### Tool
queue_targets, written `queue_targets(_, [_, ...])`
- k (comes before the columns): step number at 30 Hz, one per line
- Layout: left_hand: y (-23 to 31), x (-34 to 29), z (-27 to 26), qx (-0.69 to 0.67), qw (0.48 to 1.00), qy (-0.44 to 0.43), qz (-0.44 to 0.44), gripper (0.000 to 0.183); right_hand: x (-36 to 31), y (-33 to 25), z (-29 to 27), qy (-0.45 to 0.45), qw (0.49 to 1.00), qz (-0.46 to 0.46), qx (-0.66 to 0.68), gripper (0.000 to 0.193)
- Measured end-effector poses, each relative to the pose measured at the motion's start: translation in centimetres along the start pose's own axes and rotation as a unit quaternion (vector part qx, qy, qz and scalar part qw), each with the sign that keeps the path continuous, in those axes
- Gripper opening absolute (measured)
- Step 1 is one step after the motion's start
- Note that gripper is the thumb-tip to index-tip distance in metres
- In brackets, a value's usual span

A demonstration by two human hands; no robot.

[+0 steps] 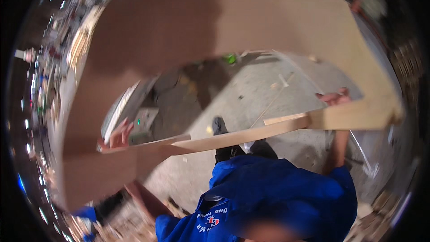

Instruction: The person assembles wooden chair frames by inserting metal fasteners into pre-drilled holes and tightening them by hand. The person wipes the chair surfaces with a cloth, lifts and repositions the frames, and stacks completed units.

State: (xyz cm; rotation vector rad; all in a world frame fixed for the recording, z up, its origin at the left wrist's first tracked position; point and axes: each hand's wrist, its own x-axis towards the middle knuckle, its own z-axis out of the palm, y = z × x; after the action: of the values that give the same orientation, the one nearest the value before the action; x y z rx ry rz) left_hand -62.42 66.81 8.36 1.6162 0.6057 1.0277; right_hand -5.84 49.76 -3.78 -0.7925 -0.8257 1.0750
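A large curved wooden frame point(277, 13) fills the upper view, close to the camera. It has a wide arched panel, side pieces and a narrow wooden rail point(242, 138) across the near side. At its lower left corner my left hand point(117, 136) grips the wood, fingertips rising past the upper edge. My right hand point(335, 97) holds the lower right part from beneath, its fingers curled over the edge. The board hides the palms and part of both forearms. Blue sleeves cover my upper arms.
Below lies a concrete floor point(264, 89) with scraps, and my shoe point(218, 125) stands on it. A pale box with a green light point(145, 122) sits at left. Something bright green point(230, 58) lies farther off. Stacked wood point(406, 62) lines the right side.
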Motion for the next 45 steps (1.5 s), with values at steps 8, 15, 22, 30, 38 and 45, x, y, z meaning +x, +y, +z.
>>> queue_targets(8, [-9.8, 17.7, 32.4, -0.224, 0.939, -0.240, -0.099, 0.078, -22.2, -12.2, -16.9, 0.327, 0.916, -0.220, -0.081, 0.087])
queue_targets(15, [-24.2, 22.0, 56.8, -0.236, 0.865, -0.286, -0.338, 0.069, -34.4, -10.7, -28.1, 0.530, 0.837, -0.062, -0.124, 0.063])
queue_targets(22, [-32.5, 38.8, 74.0, -0.230, 0.837, -0.384, -0.315, 0.047, -23.0, -21.0, -45.1, 0.619, 0.772, 0.016, -0.144, 0.054])
queue_targets(30, [-29.0, 50.8, 86.0, -0.088, 0.952, -0.262, -0.132, 0.043, -9.9, -28.6, -66.5, 0.519, 0.828, 0.137, -0.163, 0.044])
queue_targets(38, [-38.3, 61.7, 65.0, -0.352, 0.886, 0.282, -0.105, 0.075, -15.2, -17.1, -58.9, 0.615, 0.531, 0.242, -0.531, 0.047])
queue_targets(45, [-41.1, 77.2, 62.0, -0.584, 0.810, -0.025, 0.033, 0.053, -5.2, -16.5, -55.8, 0.497, 0.363, 0.023, -0.788, 0.066])
